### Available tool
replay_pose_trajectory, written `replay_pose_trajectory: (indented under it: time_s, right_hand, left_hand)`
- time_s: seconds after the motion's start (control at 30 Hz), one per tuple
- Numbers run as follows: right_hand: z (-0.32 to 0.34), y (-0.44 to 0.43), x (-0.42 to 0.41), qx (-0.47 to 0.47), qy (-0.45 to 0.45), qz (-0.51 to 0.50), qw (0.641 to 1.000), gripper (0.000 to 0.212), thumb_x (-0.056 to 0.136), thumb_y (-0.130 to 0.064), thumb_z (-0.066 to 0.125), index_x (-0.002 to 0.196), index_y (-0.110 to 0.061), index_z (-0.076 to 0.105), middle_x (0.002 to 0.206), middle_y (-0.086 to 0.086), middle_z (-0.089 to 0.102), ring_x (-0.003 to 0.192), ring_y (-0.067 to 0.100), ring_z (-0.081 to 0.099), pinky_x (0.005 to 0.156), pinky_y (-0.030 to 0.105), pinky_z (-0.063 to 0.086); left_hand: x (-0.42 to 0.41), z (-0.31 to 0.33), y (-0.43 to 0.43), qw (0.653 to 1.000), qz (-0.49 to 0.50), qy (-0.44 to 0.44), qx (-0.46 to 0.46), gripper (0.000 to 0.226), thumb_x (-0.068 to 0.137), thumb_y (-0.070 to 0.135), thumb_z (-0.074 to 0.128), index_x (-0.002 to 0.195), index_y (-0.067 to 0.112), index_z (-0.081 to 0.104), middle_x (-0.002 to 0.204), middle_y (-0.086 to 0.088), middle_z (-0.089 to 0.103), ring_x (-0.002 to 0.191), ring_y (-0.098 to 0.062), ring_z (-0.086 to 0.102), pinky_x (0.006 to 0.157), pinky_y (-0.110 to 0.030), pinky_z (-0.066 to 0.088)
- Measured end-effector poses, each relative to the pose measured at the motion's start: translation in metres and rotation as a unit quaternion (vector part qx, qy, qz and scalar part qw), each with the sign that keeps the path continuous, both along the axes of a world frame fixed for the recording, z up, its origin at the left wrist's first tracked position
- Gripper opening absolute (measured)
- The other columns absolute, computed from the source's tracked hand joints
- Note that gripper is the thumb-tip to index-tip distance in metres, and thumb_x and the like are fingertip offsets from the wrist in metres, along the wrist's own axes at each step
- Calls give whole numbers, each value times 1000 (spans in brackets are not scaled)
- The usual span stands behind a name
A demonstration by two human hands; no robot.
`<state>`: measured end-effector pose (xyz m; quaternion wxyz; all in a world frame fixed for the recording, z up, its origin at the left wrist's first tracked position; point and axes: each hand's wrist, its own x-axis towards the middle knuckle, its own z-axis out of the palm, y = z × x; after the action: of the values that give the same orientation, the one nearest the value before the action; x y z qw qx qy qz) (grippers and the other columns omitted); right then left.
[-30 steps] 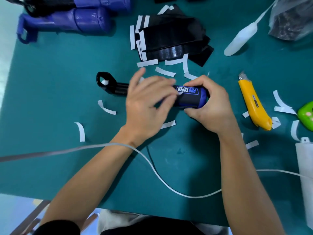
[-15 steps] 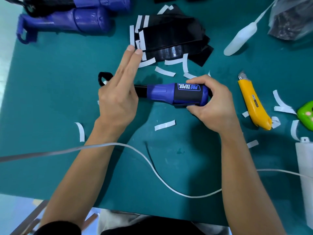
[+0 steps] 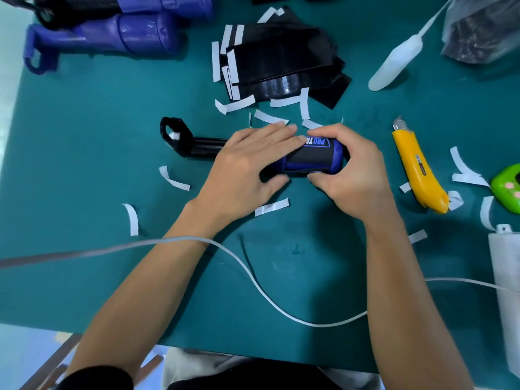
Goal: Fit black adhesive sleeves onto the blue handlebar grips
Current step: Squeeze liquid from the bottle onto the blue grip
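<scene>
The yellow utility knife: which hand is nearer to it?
Right. The right hand, holding the end of the blue grip, is beside the yellow utility knife; the left hand rests on the grip farther away.

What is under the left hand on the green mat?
The blue grip, wrapped in a black sleeve, shows to the right of the left hand; its black bracket sticks out leftward. The grip's covered stretch cannot be seen.

- Blue handle [image 3: 336, 161]: lies sideways at the surface's centre, black bracket end [image 3: 176, 136] pointing to 9 o'clock.
- Black sleeve [image 3: 305, 159]: wrapped round the handle, "PRO TA" lettering showing.
- Loose sleeves [image 3: 281, 63]: flat black pile with white strips, at 12 o'clock.
- Spare handles [image 3: 135, 35]: two, at 10 o'clock.
</scene>
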<state>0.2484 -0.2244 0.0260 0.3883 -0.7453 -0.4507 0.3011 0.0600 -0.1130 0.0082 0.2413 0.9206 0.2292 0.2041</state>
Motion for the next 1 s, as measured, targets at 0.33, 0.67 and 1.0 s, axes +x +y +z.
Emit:
replay_pose_trajectory:
  time_s: [0.33,0.67,1.0]
  right_hand:
    - [-5,-22,-19,137,-217,-52,965,18,74,-2,87,85,-7,73,132,7,68,121,28,57,105,18,38]
    - [-8,-18,-26,169,-168,-87,967,12,82,5,80,76,-1,72,112,3,75,112,15,55,100,21,42]
    - [-10,-15,-31,178,-158,-159,958,9,78,4,84,75,-2,77,103,4,76,106,15,60,96,17,44]
  left_hand:
    - [4,-9,1,999,21,-49,2,50,89,21,84,136,12,69,141,-4,66,129,-19,63,106,-35,40]
    - [8,-12,-5,997,46,-64,-9,52,85,29,87,132,14,72,139,-2,68,128,-17,64,108,-40,42]
    - [13,-15,-10,992,77,-96,-16,41,88,29,84,125,14,75,132,0,71,122,-14,65,108,-31,37]
